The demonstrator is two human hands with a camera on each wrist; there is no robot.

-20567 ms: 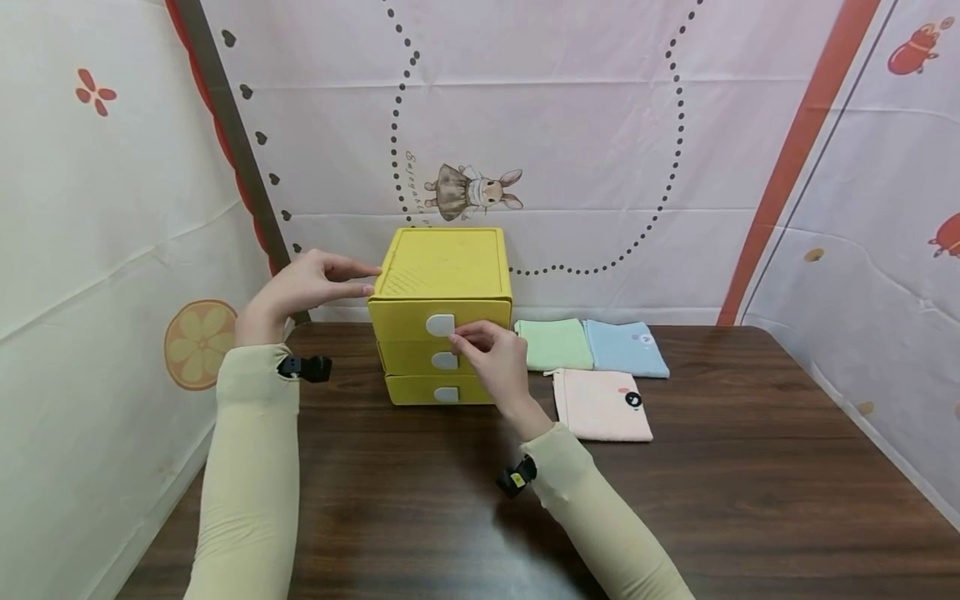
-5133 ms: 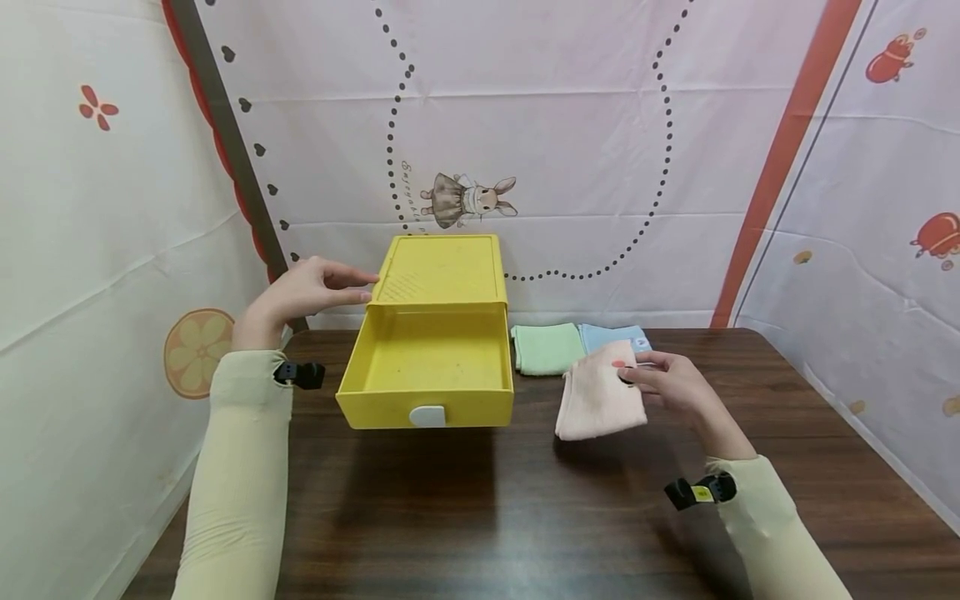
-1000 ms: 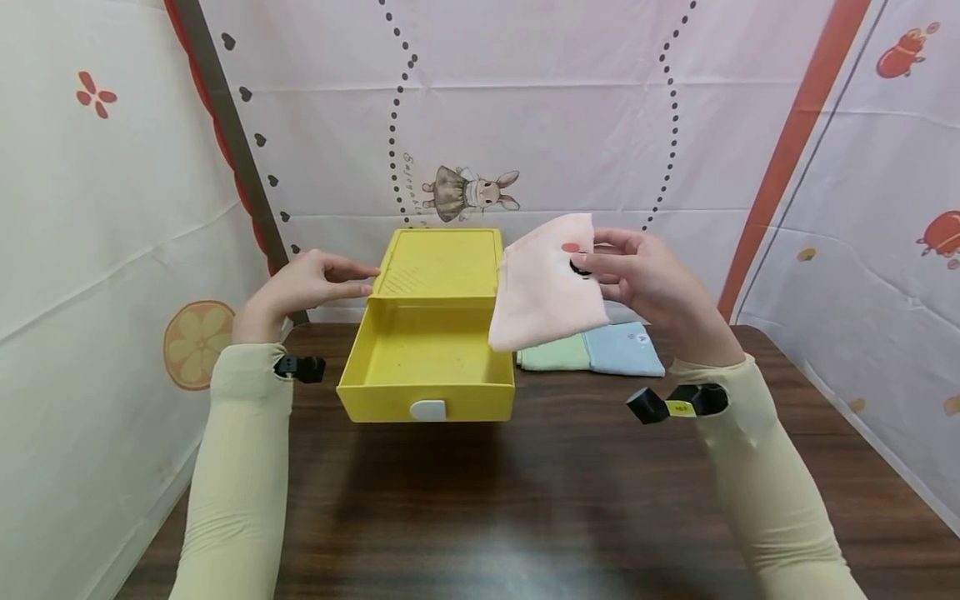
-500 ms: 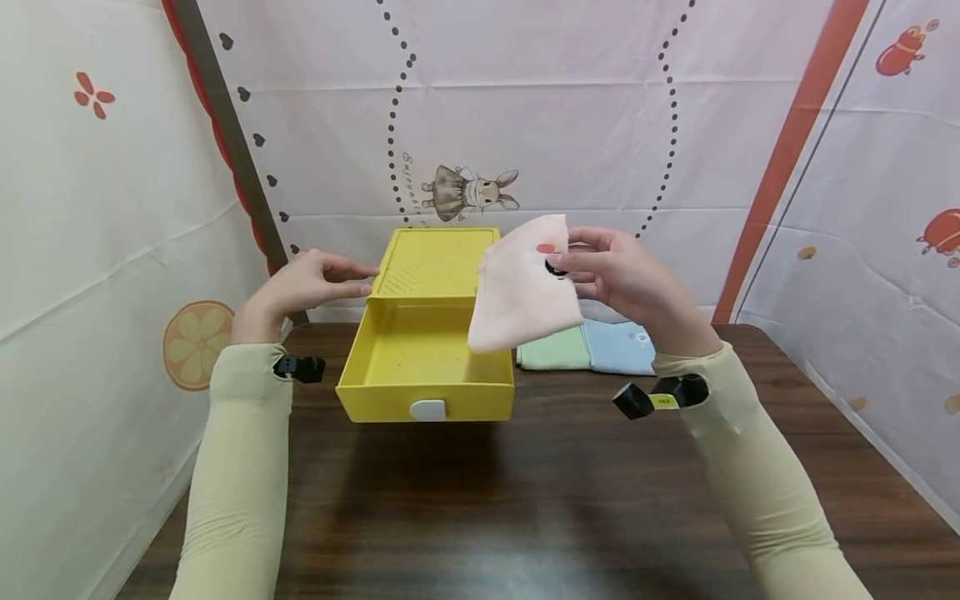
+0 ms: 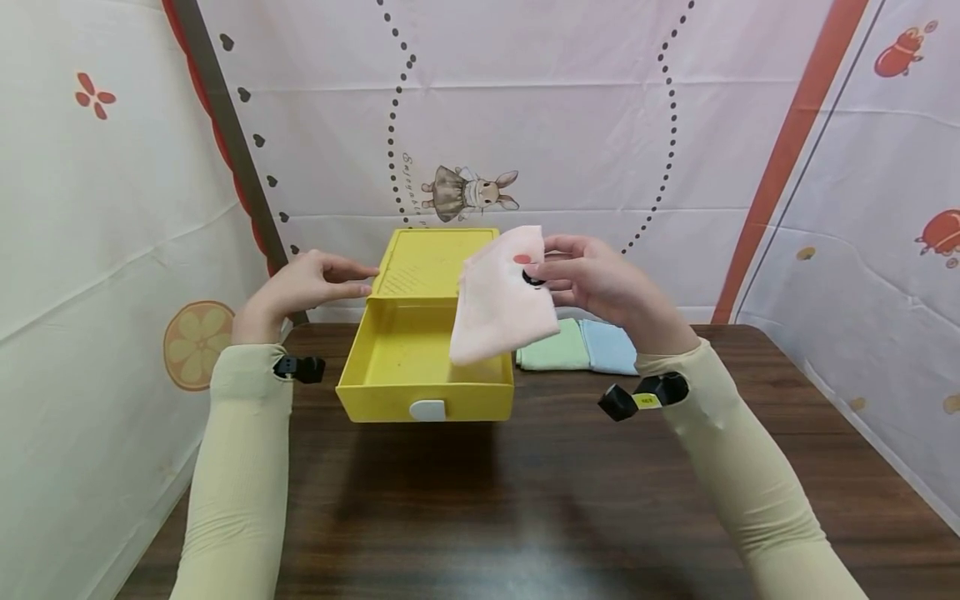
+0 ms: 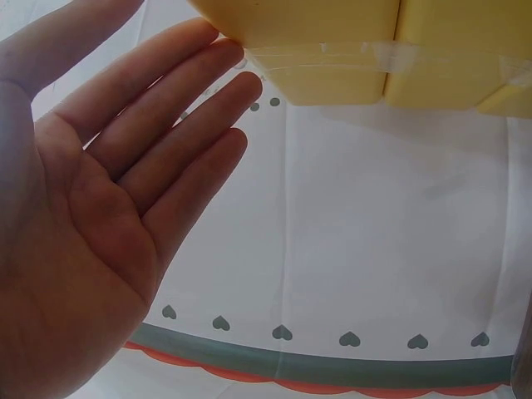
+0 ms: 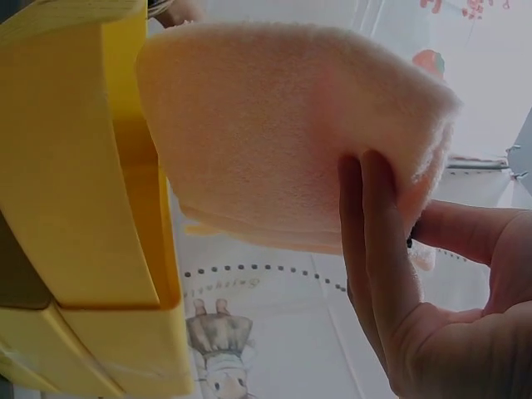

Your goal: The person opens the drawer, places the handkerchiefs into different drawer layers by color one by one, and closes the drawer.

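A folded pink towel (image 5: 498, 304) with a red spot and a black face hangs from my right hand (image 5: 600, 279). In the right wrist view, the thumb is on one side of the towel (image 7: 266, 133) and the fingers on the other. It hangs over the right part of the pulled-out top drawer (image 5: 405, 350) of a yellow drawer box (image 5: 435, 258). My left hand (image 5: 300, 283) touches the box's left side near the top with straight fingertips, as the left wrist view also shows. The towel hides part of the drawer's right side.
A folded green towel (image 5: 555, 348) and a folded blue towel (image 5: 609, 346) lie side by side on the dark wooden table (image 5: 585, 483), right of the box. A white drawer handle (image 5: 427, 410) faces me. Printed cloth walls stand behind and at both sides.
Earlier the top drawer was shut and the pink towel lay on the table. The drawer was pulled out and the towel lifted; lately it moved left and slightly down. My left hand stayed put.
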